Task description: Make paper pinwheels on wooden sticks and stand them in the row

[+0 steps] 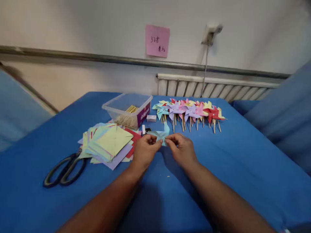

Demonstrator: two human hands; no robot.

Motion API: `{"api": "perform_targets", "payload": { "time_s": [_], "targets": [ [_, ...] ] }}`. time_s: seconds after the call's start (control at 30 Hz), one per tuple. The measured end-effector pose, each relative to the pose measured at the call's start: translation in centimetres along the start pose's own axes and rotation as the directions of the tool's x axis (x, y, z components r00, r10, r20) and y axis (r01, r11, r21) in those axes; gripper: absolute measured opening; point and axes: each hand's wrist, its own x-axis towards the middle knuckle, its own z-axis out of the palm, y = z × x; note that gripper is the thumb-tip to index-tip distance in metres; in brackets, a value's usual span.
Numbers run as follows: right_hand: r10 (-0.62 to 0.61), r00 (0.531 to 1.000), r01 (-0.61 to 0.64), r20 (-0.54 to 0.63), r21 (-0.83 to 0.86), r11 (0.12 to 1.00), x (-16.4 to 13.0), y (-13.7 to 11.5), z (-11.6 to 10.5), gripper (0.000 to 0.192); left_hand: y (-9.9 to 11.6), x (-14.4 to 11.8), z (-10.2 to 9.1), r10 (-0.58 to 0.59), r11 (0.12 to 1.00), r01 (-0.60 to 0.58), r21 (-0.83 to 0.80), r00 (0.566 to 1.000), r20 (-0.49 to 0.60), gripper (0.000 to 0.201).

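Two hands meet at the middle of the frame over a light blue paper piece (160, 135), folded with points sticking up like a pinwheel in the making; it sits just above the blue desk (243, 168), pinched from both sides. The left hand (145, 149) has its fingers (152, 139) curled closed on the paper's left edge, and the right hand (181, 148) has its fingers (172, 141) closed on the right edge, thumbs tucked toward each other. Just behind the paper, near the left hand, lie a small white tube-like object (143, 129) and something small and dark that is too blurred to tell. To the left of centre spreads a loose stack of coloured paper squares (109, 144), pale green, yellow, lilac and red. Black-handled scissors (64, 171) lie at the lower left of that stack, touching its edge. Behind the stack, a clear plastic box (127, 110) holds thin wooden sticks, with a small white box (151, 118) just beside it to the right. Upper right of centre, a row of finished pinwheels (189, 111) on wooden sticks lies in many colours. On the wall at the top, a pink note (157, 40) is stuck above a radiator (213, 88).
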Motion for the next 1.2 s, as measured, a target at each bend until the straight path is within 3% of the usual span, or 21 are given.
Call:
{"api": "perform_targets", "payload": {
  "time_s": [0.23,0.57,1.2],
  "targets": [
    [-0.002,1.000,0.002,0.001,-0.010,1.000,0.0,-0.1,0.1,0.011,0.2,-0.2,0.1,0.003,0.997,-0.003,-0.083,1.000,0.003,0.022],
    [-0.025,1.000,0.024,-0.016,-0.042,0.999,-0.2,-0.2,0.2,0.010,0.6,-0.4,-0.1,0.047,0.998,-0.047,-0.048,0.999,0.009,0.018],
    [-0.023,0.999,0.021,-0.025,-0.060,0.998,-0.3,-0.7,0.0,0.011,1.8,-1.4,-0.1,0.275,0.936,-0.262,0.235,0.961,-0.026,0.008]
  ]
}}
